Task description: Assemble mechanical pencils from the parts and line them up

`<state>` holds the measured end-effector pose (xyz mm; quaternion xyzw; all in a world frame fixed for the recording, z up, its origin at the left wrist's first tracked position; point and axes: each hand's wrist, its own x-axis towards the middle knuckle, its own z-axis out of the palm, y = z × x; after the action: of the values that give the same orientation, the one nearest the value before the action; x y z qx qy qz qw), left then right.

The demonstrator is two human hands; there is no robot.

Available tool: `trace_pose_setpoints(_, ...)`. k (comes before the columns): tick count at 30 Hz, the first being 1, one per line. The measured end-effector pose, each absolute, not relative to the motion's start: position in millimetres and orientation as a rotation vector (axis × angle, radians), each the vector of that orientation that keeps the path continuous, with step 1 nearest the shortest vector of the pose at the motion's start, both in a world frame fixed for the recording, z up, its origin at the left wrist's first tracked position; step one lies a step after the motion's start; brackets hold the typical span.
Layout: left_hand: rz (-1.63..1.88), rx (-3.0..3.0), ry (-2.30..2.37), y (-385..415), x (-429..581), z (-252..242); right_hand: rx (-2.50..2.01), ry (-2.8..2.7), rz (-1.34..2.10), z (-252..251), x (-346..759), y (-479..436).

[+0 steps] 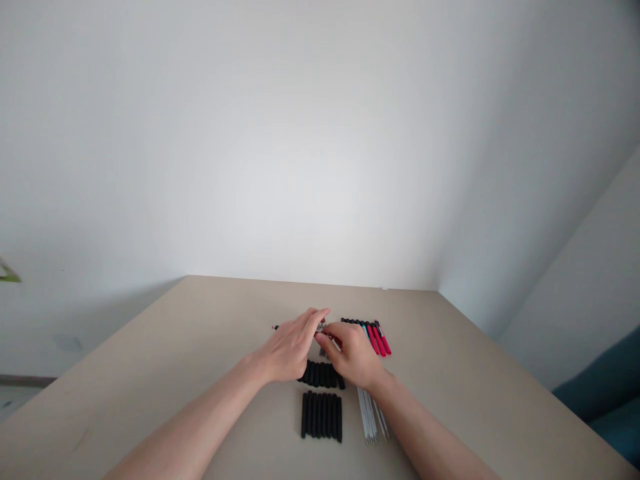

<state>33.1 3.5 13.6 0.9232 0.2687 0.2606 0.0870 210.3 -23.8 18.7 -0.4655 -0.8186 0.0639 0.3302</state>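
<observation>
My left hand and my right hand meet over the middle of a beige table. Their fingertips pinch together on a small pen part, too small to make out clearly. A dark tip sticks out to the left of my left hand. Under my hands lies a row of black pen barrels, partly hidden. A second row of black barrels lies nearer to me. Thin white refills lie beside my right forearm. Assembled pens with black, teal and red ends lie beyond my right hand.
A plain white wall rises behind the table. The table's right edge runs close to a white wall panel, with a dark teal seat at the lower right. Floor shows past the left edge.
</observation>
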Motion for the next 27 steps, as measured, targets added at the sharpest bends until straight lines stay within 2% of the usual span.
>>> trace_pose_setpoints(9, 1.040, 2.656, 0.899, 12.3, 24.9, 11.1, -1.318, -2.070, 0.203, 19.4, 213.2, -24.5)
trace_pose_setpoints(20, 0.912, 2.911, 0.864, 8.9, 27.4, 12.7, -1.338, -2.066, 0.360, 14.0, 213.1, -21.8)
trace_pose_setpoints(27, 0.819, 3.000, 0.929, 11.0, 23.6, 9.7, -1.325, -2.096, 0.321, 12.6, 215.0, -20.7)
